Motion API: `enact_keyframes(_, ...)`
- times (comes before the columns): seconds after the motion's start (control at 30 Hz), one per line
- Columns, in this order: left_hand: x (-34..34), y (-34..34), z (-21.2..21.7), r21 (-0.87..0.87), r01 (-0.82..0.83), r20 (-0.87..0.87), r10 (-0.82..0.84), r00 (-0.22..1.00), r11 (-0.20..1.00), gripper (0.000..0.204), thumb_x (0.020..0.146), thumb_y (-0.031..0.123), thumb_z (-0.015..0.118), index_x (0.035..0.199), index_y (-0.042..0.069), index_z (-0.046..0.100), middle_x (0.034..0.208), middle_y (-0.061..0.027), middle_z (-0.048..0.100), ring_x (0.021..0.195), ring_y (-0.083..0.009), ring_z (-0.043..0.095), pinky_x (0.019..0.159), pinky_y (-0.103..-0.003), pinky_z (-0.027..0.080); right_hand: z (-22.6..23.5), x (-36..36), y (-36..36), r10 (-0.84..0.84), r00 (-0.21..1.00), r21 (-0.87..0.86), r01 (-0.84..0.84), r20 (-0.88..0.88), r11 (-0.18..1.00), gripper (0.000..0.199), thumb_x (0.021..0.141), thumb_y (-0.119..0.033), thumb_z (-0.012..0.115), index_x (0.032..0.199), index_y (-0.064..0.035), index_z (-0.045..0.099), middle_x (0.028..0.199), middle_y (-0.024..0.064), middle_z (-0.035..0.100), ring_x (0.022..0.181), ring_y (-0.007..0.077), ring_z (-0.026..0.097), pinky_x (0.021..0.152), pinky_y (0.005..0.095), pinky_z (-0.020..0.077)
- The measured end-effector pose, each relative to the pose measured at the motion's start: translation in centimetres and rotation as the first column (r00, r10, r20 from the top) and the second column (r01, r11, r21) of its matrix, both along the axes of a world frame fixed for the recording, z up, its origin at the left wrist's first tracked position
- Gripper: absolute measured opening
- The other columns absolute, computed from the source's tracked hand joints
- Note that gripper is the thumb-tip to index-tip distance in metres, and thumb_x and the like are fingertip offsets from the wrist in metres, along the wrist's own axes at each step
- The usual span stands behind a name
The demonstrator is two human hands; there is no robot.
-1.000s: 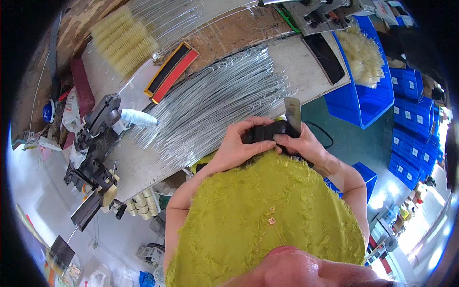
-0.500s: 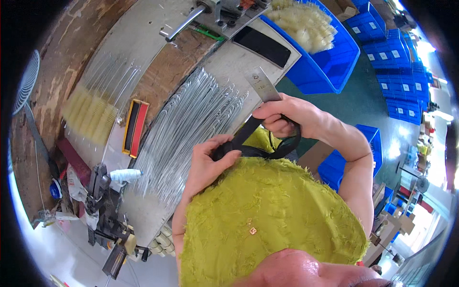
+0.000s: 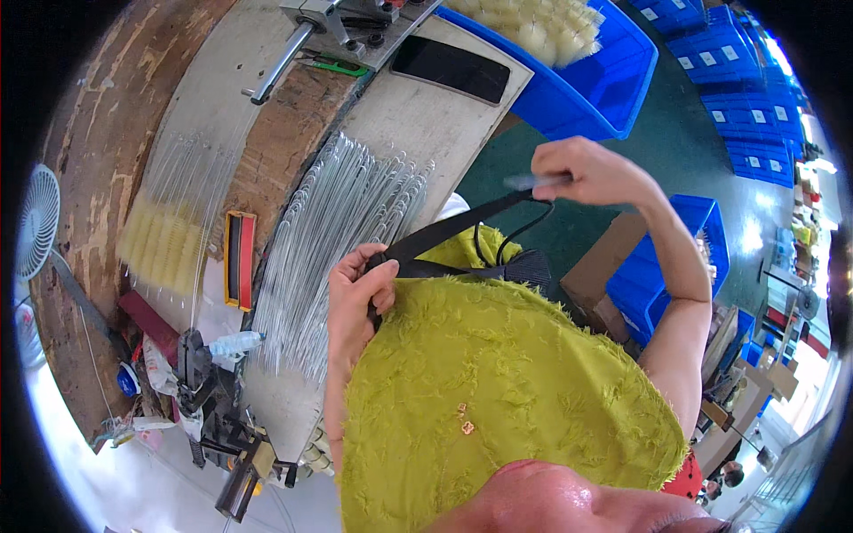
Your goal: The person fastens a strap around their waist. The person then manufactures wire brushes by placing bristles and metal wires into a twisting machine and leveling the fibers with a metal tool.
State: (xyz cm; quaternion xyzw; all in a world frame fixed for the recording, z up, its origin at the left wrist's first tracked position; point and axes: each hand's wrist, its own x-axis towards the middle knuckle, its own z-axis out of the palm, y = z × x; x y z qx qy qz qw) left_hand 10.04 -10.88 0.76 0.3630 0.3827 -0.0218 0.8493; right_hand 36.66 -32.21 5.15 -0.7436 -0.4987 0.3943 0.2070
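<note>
My left hand [image 3: 355, 298] is closed on the near end of a black webbing strap [image 3: 449, 233], close against my yellow-green fuzzy top [image 3: 498, 391]. My right hand [image 3: 586, 171] is raised to the right, gripping the strap's far end along with a small pale flat object, blurred. The strap runs taut between both hands, and a thin black cord [image 3: 520, 233] loops below it. A bundle of clear thin rods [image 3: 333, 240] lies on the workbench just beyond my left hand.
A worn wooden bench [image 3: 267, 169] carries yellow-tipped rods [image 3: 164, 244], a red and yellow case [image 3: 238, 259], a dark flat slab [image 3: 451, 69] and a metal machine [image 3: 333, 22]. Blue bins [image 3: 622, 80] and cardboard boxes [image 3: 604, 266] stand on the green floor. A fan [image 3: 37, 222] sits left.
My right hand has pulled away up and to the right, stretching the black strap out. My left hand stays at my chest, gripping the strap. The view has swung.
</note>
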Motion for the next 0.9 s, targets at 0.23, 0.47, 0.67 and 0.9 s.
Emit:
enact_keyframes(0.23,1.2,-0.1,1.6,0.013,-0.065,0.077,0.064,0.995,0.998,0.035,0.071,-0.004,0.063,0.093,0.011,0.041,0.064,0.002,0.044,0.043,-0.0044,0.035,0.038,-0.021,0.023,-2.6,-7.0,1.5,0.047,0.949,0.197,-0.113,0.312,0.974,0.031,0.071,-0.015,0.068,0.101,-0.0103,0.059,0.093,0.0069,0.055,0.082,0.0265,0.058,0.065,0.0368,0.0484)
enact_keyframes(0.47,1.5,-0.6,1.4,-0.143,-0.137,0.044,0.144,0.989,0.98,0.032,0.071,0.0,0.067,0.086,0.013,0.041,0.063,0.0018,0.044,0.044,-0.006,0.038,0.038,-0.021,0.024,-3.8,-10.1,4.7,0.428,0.885,0.297,-0.465,0.183,0.834,0.039,0.072,-0.014,0.067,0.106,-0.0041,0.051,0.084,0.0112,0.056,0.069,0.0297,0.061,0.057,0.0378,0.05)
enact_keyframes(0.67,0.8,-0.7,1.6,-0.199,-0.186,0.073,0.204,0.976,0.962,0.023,0.073,0.008,0.063,0.088,0.01,0.045,0.061,0.0011,0.044,0.046,-0.0075,0.037,0.04,-0.023,0.026,-2.7,-10.5,4.8,0.207,0.927,0.389,-0.323,0.311,0.863,0.048,0.069,-0.01,0.067,0.112,-0.0018,0.047,0.099,0.0122,0.053,0.069,0.0294,0.061,0.057,0.0347,0.0508)
enact_keyframes(0.9,0.6,-0.9,1.9,0.201,0.132,0.3,-0.189,0.935,0.971,0.044,0.07,0.002,0.061,0.114,0.002,0.054,0.081,-0.0026,0.058,0.064,-0.01,0.051,0.057,-0.023,0.039,-3.3,-9.2,7.4,0.369,0.899,0.382,-0.264,-0.235,0.886,0.014,0.063,-0.001,0.057,0.075,0.0,0.051,0.068,0.012,0.049,0.062,0.0297,0.052,0.054,0.0344,0.0411)
